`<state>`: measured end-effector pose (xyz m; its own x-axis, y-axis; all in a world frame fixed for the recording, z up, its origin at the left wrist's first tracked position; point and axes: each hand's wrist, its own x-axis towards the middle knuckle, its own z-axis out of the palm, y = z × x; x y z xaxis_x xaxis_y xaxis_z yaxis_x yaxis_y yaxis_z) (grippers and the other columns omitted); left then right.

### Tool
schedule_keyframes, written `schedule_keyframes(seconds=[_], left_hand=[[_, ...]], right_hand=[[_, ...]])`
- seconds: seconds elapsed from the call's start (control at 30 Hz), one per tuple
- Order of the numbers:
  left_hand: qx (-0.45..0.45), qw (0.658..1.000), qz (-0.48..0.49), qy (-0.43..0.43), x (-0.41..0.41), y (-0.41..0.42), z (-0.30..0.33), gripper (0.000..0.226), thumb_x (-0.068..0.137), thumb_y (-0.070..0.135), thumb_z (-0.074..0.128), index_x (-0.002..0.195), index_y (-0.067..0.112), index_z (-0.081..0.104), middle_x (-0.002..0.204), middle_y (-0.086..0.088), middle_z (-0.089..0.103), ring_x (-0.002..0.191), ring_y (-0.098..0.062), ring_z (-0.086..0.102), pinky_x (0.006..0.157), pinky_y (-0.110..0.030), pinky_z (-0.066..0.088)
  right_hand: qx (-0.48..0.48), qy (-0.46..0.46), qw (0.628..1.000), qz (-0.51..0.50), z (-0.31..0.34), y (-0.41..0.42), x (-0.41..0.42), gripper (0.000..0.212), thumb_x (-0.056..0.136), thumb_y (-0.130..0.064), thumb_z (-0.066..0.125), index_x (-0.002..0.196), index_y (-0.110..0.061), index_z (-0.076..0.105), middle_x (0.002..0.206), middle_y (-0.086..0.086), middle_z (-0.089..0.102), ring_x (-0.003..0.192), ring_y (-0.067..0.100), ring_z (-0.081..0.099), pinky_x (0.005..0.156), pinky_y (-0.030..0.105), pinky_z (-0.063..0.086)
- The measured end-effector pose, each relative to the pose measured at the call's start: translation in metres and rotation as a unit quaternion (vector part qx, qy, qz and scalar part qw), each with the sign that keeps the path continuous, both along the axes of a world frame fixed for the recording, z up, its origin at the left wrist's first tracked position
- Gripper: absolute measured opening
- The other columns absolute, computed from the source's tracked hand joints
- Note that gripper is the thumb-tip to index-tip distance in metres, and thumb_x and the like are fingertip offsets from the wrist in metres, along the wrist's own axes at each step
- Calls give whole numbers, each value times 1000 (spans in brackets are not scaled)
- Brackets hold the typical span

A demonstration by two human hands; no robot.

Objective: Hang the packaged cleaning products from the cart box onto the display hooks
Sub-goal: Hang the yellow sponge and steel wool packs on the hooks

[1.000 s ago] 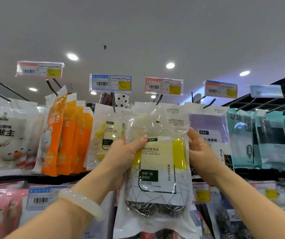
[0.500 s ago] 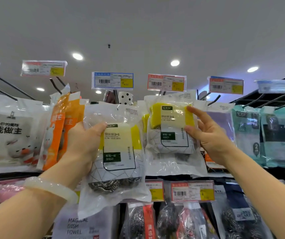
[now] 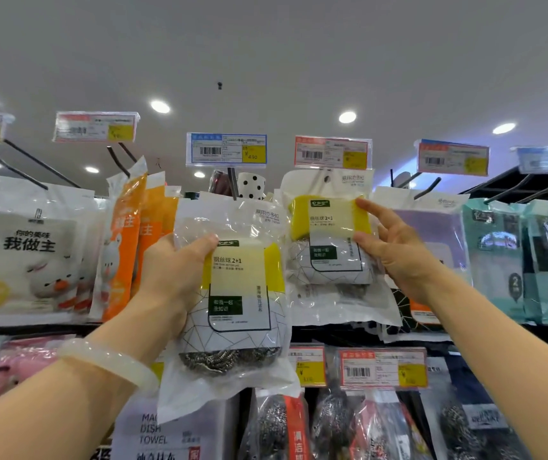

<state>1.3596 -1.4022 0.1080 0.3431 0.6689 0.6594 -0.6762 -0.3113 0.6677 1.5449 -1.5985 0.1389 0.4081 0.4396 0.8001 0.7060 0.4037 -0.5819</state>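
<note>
My left hand [image 3: 173, 270] grips a clear pack [image 3: 239, 293] of yellow sponge and steel wool by its left edge, held up in front of the display. To its right, a second identical pack [image 3: 325, 240] hangs high under the red price tag [image 3: 332, 152], its top hole at the hook. My right hand [image 3: 395, 250] is beside that pack's right edge. The index fingertip and thumb tip touch it, and the other fingers are loose. The cart box is out of view.
A bare hook [image 3: 233, 187] sticks out below the blue price tag [image 3: 226, 149]. Orange packs [image 3: 126, 247] and white packs [image 3: 23, 254] hang on the left, purple ones [image 3: 432, 234] and teal ones [image 3: 498, 257] on the right. Steel wool packs [image 3: 339, 423] fill the lower row.
The two packs have been parted. My right hand raised one up to the hook under the red tag and loosened its hold. My left hand drew the other down and left.
</note>
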Motion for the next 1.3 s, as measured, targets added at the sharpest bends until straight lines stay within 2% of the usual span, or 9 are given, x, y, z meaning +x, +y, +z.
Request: schedule_keyframes(seconds=[0.2,0.6,0.7,0.77,0.87,1.0,1.1,1.2,1.3], left_hand=[[-5,1000,0,-4,-5,6,-1,8,86,15,61,81,21,63,82,-5,71,74,-24,69,57,-33,55],[5,1000,-14,8,-10,6,-4,6,87,16,60,88,22,63,85,-4,72,73,-21,70,49,-28,54],[8,1000,-14,12,-10,6,-5,6,88,17,59,86,22,63,87,-5,72,76,-23,70,54,-30,54],[9,1000,-18,15,-9,5,-6,5,88,17,59,87,21,63,89,-6,72,77,-25,70,55,-32,55],[5,1000,-21,13,-9,3,-7,6,87,16,60,86,21,63,86,-6,72,76,-25,70,56,-32,55],[4,999,-33,17,-3,-4,-6,5,88,16,60,87,21,62,82,-3,72,64,-16,71,49,-28,55],[5,999,-48,21,9,-16,-2,10,87,17,61,97,16,61,92,-8,72,75,-22,71,57,-34,59],[17,998,-57,29,26,-34,3,39,86,20,64,121,9,51,108,-13,68,90,-29,69,74,-44,60],[66,995,-76,18,41,-50,8,63,85,19,66,138,15,33,102,-2,63,80,-13,67,55,-22,58]], right_hand=[[35,-4,999,24,2,-3,-9,46,89,-6,53,117,-43,53,119,0,58,99,15,63,83,29,57],[-29,21,998,-44,2,11,2,52,93,-4,48,139,-28,38,110,2,63,74,2,68,60,13,52],[-96,-20,988,-122,3,24,6,56,95,-8,46,145,-27,28,136,6,49,106,12,61,88,26,52],[-139,-50,967,-208,7,32,5,56,96,-16,46,146,-28,24,149,5,35,128,21,45,107,36,37],[-185,-61,935,-297,14,40,0,53,97,-31,43,146,-25,24,151,11,29,134,29,35,109,41,30],[-226,-87,884,-401,15,35,-18,52,93,-54,33,135,-25,45,150,13,23,139,37,21,113,53,21],[-113,-108,962,-223,-1,23,-38,63,83,-60,45,136,-25,40,128,5,50,114,21,55,97,43,46],[-93,-87,990,-63,-17,11,-50,66,80,-41,63,134,-45,26,110,4,58,86,18,69,66,29,58],[-55,-86,993,-67,-17,2,-40,57,84,-20,64,123,-50,36,109,5,56,84,16,69,62,23,57]])
